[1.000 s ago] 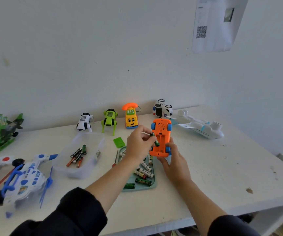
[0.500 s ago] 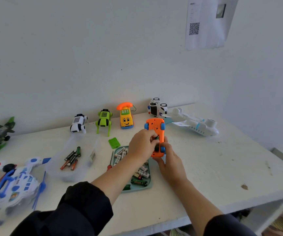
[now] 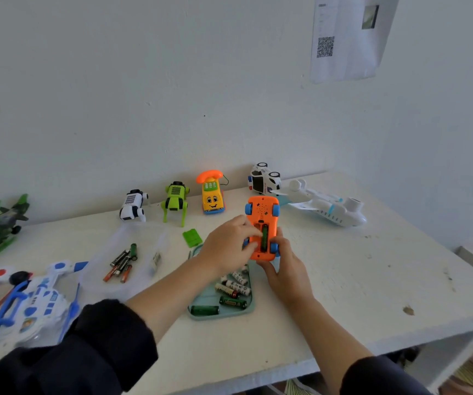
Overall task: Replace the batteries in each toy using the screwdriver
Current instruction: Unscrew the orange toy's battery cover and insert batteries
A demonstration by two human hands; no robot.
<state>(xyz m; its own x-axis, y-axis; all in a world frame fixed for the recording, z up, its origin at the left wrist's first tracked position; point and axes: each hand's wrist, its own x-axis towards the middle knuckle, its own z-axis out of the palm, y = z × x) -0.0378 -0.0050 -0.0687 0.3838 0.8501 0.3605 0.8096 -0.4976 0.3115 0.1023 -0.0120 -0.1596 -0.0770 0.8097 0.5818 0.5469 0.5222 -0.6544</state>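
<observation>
The left hand (image 3: 226, 246) curls its fingertips into the open battery bay of the orange toy car (image 3: 262, 228), pressing on a green battery (image 3: 264, 238) that lies lengthwise in the slot; whether it is fully seated is hard to tell from this angle. The right hand (image 3: 285, 269) grips the car's near end from below, holding it belly-up just above the worktop (image 3: 343, 280). The car looks like light, stiff, smooth plastic with free wheels, so it is best held by the body sides, not the blue wheels. The battery is small, hard and apt to roll or spring out, so push on its middle. Beneath the hands a pale green tray (image 3: 251, 305) holds loose batteries, and a small green cover (image 3: 192, 237) lies just beyond it.
</observation>
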